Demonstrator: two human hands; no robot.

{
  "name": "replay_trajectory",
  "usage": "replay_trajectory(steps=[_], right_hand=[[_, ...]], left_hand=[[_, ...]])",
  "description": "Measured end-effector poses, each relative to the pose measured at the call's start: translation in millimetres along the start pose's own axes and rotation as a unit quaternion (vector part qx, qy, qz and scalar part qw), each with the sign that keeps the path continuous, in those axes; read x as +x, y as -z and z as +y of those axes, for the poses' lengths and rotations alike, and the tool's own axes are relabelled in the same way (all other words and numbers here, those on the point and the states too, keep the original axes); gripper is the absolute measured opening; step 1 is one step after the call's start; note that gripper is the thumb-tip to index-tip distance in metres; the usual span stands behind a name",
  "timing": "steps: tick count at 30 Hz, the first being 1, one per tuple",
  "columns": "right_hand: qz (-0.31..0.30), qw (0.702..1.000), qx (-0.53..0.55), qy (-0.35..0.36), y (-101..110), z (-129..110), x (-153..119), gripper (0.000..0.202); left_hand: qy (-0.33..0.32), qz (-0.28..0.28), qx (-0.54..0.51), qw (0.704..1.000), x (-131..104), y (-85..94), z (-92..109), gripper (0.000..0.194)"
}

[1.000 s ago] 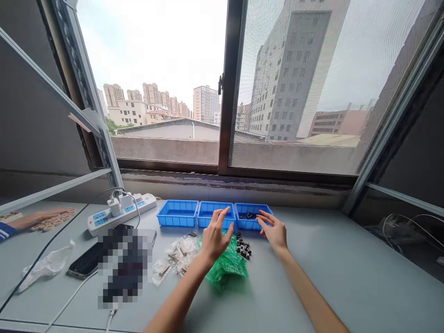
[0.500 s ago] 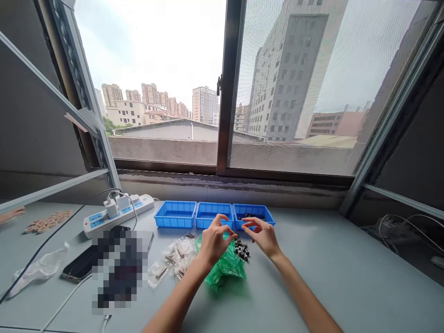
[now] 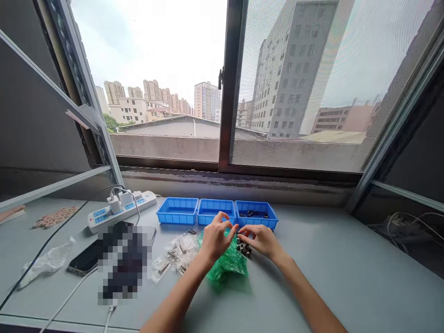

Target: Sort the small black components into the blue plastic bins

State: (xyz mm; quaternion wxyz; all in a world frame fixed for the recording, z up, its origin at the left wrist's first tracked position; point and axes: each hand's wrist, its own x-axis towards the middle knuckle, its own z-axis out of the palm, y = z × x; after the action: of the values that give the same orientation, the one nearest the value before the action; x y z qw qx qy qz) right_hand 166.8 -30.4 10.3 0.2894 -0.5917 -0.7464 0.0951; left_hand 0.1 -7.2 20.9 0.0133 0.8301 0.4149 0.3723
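Observation:
My left hand point(image 3: 217, 238) hovers over a crumpled green plastic bag point(image 3: 229, 263), its thumb and fingers curled into a pinch. Whatever sits between those fingertips is too small to make out. Close by, my right hand point(image 3: 262, 240) is bent over a small pile of dark and silvery metal parts point(image 3: 244, 248), fingertips drawn together beside the left thumb. Its grip, too, hides anything it may hold. Behind the hands stand three blue bins in a row: a right bin point(image 3: 257, 223) with a few dark parts inside, a middle bin point(image 3: 208, 218) and a left bin point(image 3: 176, 218).
Clear bags with small metal pieces point(image 3: 183, 249) lie left of the green bag. Further left are a power strip point(image 3: 121, 212), a black phone point(image 3: 85, 259), a blurred-out dark object point(image 3: 126, 263), a crumpled white bag point(image 3: 50, 261), cables and a pile of tan pieces point(image 3: 55, 217).
My right hand has come left and lower, its fingertips closing in beside my left thumb. My left hand stays nearly in place. The view has shifted slightly.

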Motion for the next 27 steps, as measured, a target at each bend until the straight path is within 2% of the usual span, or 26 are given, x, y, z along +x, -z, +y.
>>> replay_trajectory(steps=[5,8,9,12,15,27], right_hand=[[-0.027,0.999,-0.004,-0.026,9.5,0.3,-1.7,0.020],[-0.047,0.998,-0.001,-0.041,16.3,2.6,-2.6,0.021],[-0.052,0.998,-0.002,-0.044,18.0,3.3,-2.9,0.021],[-0.063,0.996,-0.006,-0.055,20.8,4.3,-3.8,0.020],[-0.071,0.995,-0.005,-0.065,21.2,4.9,-4.6,0.020],[-0.077,0.995,-0.002,-0.070,19.9,6.7,-6.7,0.025]], left_hand=[[-0.002,0.005,-0.004,1.000,0.7,-1.4,-1.9,0.026],[-0.012,0.010,-0.017,1.000,1.6,-1.2,-4.8,0.010],[-0.014,0.012,-0.024,1.000,2.0,-1.0,-5.8,0.014],[-0.010,0.019,-0.042,0.999,2.8,-0.5,-8.3,0.045],[-0.005,0.015,-0.049,0.999,3.0,-0.3,-8.6,0.054],[-0.003,0.001,-0.065,0.998,2.5,3.2,1.2,0.034]])
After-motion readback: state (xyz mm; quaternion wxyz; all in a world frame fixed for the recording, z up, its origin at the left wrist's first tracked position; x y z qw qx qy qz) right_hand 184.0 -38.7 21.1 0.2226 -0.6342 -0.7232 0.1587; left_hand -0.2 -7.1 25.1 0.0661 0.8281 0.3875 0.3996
